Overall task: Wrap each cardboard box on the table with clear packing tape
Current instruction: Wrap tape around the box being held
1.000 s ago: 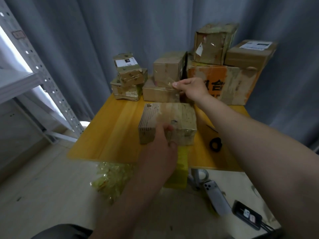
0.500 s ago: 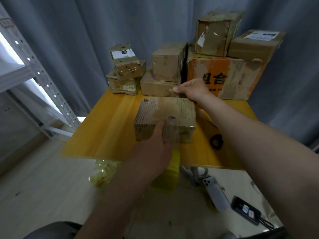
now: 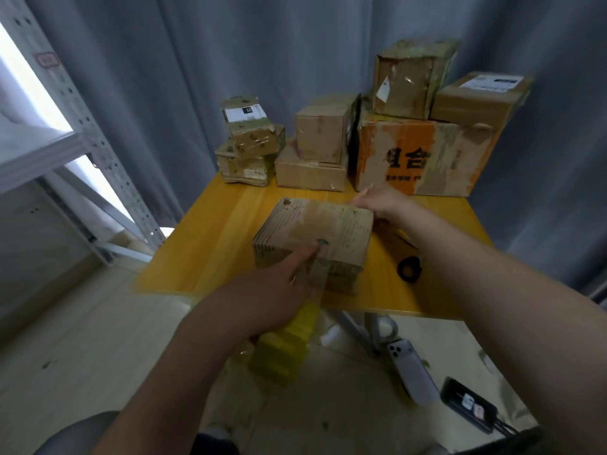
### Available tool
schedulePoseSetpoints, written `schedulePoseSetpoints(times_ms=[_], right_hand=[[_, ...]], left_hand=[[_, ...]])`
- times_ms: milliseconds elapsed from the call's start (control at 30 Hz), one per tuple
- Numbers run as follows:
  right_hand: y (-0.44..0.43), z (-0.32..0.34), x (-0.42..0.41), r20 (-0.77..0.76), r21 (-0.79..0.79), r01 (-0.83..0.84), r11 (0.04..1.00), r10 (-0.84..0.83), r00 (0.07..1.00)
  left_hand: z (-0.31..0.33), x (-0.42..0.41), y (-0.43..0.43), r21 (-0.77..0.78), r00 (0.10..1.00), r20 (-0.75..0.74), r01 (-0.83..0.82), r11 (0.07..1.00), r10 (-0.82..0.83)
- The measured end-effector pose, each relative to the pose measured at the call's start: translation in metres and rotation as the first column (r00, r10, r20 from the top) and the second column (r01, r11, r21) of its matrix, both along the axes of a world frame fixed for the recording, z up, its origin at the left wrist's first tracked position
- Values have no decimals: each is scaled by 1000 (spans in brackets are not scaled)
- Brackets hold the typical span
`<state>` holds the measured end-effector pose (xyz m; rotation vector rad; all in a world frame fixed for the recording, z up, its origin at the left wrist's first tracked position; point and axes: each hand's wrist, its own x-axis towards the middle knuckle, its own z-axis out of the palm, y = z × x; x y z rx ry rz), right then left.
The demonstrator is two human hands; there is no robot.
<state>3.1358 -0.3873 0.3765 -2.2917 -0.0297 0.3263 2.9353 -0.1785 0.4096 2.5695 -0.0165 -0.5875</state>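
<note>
A worn cardboard box [image 3: 341,231] lies in the middle of the yellow table [image 3: 210,238]. A strip of clear tape [image 3: 317,274] runs from a yellowish tape roll [image 3: 282,349] up the box's front face and across its top. My left hand [image 3: 269,300] grips the roll just below the table's near edge, and its index finger presses the tape onto the box's front top edge. At the box's far right top edge my right hand [image 3: 377,200] pinches the tape's end. The fingers holding the roll are hidden.
Several taped boxes are stacked along the table's back edge, among them a big orange one [image 3: 410,159]. Black-handled scissors [image 3: 409,267] lie right of the box. Two phones [image 3: 410,369] [image 3: 468,403] are on the floor. A metal shelf [image 3: 82,133] stands at the left.
My right hand has come down from above the back boxes to the box's far edge, laying the tape over the top. My left index finger now reaches up onto the box.
</note>
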Motion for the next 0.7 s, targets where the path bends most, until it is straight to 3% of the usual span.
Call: schedulePoseSetpoints(times_ms=[67, 133, 167, 267, 333, 400, 533, 700], right_hand=[[-1, 8, -1, 129, -183, -2, 983, 26, 991], [-2, 14, -5, 201, -432, 58, 900, 33, 979], [-4, 16, -7, 234, -447, 109, 888, -2, 972], [1, 30, -35, 458, -181, 226, 957, -122, 880], [12, 41, -70, 589, -50, 137, 989, -82, 804], [30, 40, -115, 555, -55, -53, 997, 75, 828], [50, 5, -165, 406, -434, -219, 874, 407, 818], [55, 12, -145, 256, -521, -193, 832, 368, 894]], left_hand=[[2, 1, 0, -23, 1000, -19, -13, 1000, 13], [4, 2, -2, -40, 999, -37, -22, 999, 20], [5, 1, -3, -46, 999, -41, -24, 999, 22], [5, -1, -4, -70, 998, -48, -41, 997, 38], [5, -1, -5, -81, 998, -26, -57, 995, 55], [4, 0, -5, -80, 999, 14, -37, 996, 38], [0, -1, -5, -70, 999, 36, -18, 997, 21], [0, 1, -1, -139, 1000, 23, 4, 990, -1]])
